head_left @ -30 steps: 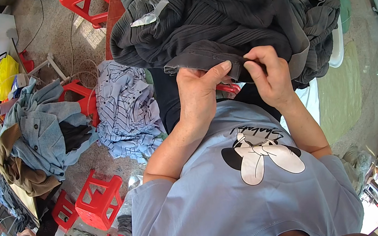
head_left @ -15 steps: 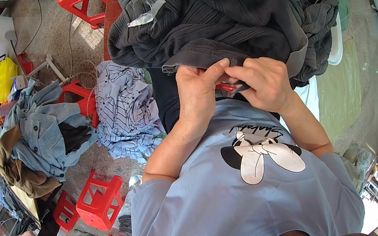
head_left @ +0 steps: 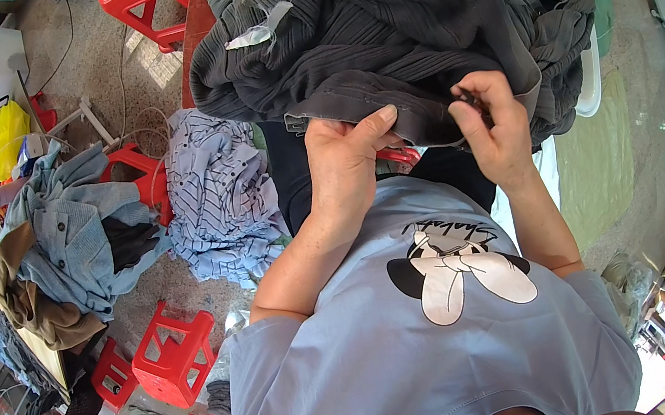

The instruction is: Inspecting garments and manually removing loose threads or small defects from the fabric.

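Note:
A dark grey ribbed garment (head_left: 413, 110) lies at the near side of a heap in front of me, its band edge pulled toward my body. My left hand (head_left: 346, 157) is closed on this band, thumb on top and fingers underneath. To its right, my right hand (head_left: 499, 127) pinches the same band between thumb and curled fingers. The band stretches between both hands. Below it, between my hands, shows a small red thing (head_left: 401, 155); its kind and what it rests on are hard to make out.
Behind the garment rises the dark grey clothing heap (head_left: 404, 2), with metal eyelets and a white tag, beside a white tray rim (head_left: 592, 94). Striped blue shirts (head_left: 220, 191) are piled at left. Red stools (head_left: 173, 357) stand on the floor. Blue and brown garments (head_left: 74, 242) lie farther left.
My right hand has moved right along the band, away from my left hand. More of the band now shows between them. My left hand stays nearly in place.

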Demonstrator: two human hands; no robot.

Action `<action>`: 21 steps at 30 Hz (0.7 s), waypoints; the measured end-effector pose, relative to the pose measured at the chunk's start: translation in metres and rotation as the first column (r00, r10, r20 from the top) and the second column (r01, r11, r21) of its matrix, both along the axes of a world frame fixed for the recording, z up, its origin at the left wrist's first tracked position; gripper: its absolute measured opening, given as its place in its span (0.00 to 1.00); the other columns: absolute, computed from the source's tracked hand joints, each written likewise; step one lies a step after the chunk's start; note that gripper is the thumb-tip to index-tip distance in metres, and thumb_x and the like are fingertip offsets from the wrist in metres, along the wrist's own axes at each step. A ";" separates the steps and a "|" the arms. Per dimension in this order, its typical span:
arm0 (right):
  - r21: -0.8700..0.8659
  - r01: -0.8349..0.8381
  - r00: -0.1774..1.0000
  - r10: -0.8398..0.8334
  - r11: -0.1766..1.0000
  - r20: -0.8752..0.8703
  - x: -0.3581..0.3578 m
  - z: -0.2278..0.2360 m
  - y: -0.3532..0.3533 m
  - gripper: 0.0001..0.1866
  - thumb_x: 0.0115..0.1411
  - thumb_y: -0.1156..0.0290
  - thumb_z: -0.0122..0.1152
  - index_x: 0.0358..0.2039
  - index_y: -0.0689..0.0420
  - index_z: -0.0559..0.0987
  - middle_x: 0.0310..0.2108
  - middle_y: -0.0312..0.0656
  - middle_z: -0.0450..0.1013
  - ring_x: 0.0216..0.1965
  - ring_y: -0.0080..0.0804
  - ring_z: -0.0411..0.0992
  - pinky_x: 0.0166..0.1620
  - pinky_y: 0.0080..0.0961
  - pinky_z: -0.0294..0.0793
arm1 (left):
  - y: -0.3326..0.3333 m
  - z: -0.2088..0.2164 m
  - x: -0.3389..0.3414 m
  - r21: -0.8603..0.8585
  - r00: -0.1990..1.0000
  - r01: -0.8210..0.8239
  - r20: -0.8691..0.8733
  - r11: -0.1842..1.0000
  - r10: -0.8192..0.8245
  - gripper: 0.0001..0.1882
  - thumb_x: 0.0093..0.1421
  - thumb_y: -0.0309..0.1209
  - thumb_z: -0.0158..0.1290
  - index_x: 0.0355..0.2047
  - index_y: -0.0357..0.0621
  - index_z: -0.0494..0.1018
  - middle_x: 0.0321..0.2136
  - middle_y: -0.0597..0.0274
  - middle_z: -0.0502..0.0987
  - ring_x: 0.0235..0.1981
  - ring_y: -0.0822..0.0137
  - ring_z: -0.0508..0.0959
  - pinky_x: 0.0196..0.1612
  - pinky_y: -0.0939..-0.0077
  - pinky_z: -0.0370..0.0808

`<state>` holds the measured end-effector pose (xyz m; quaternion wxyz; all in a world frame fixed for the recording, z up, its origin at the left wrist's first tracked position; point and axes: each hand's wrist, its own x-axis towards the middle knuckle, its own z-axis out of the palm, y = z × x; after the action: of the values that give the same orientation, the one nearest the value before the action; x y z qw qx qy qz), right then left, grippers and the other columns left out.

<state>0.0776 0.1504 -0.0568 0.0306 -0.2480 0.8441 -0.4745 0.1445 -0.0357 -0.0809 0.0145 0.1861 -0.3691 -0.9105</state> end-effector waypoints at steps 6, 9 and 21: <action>0.219 -0.153 0.987 0.140 0.964 0.074 -0.011 0.013 0.003 0.16 0.51 0.67 0.72 0.37 0.60 0.77 0.26 0.42 0.75 0.24 0.32 0.73 0.31 0.25 0.72 | -0.011 -0.002 -0.001 0.126 0.989 -0.095 -0.100 0.987 0.107 0.12 0.62 0.18 0.51 0.46 0.35 0.72 0.43 0.55 0.79 0.42 0.65 0.80 0.46 0.71 0.78; 0.206 -0.237 0.963 0.202 0.949 0.180 -0.014 0.009 0.012 0.08 0.53 0.74 0.66 0.30 0.63 0.75 0.20 0.35 0.69 0.21 0.18 0.64 0.25 0.20 0.60 | -0.022 -0.006 -0.006 0.075 0.970 -0.166 -0.169 0.983 0.177 0.12 0.64 0.21 0.48 0.48 0.35 0.70 0.44 0.55 0.78 0.44 0.64 0.80 0.48 0.69 0.77; 0.049 -0.141 0.979 0.131 0.989 0.159 -0.011 0.021 0.005 0.06 0.53 0.77 0.62 0.31 0.63 0.75 0.21 0.37 0.69 0.19 0.20 0.64 0.24 0.20 0.62 | -0.008 0.008 0.002 0.074 0.973 0.232 -0.013 0.970 -0.232 0.17 0.66 0.40 0.52 0.42 0.35 0.72 0.37 0.57 0.76 0.35 0.67 0.79 0.38 0.73 0.79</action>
<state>0.0664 0.1551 -0.0357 0.1361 -0.2663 0.8341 -0.4635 0.1461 -0.0439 -0.0725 -0.0982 0.1402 -0.3537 -0.9196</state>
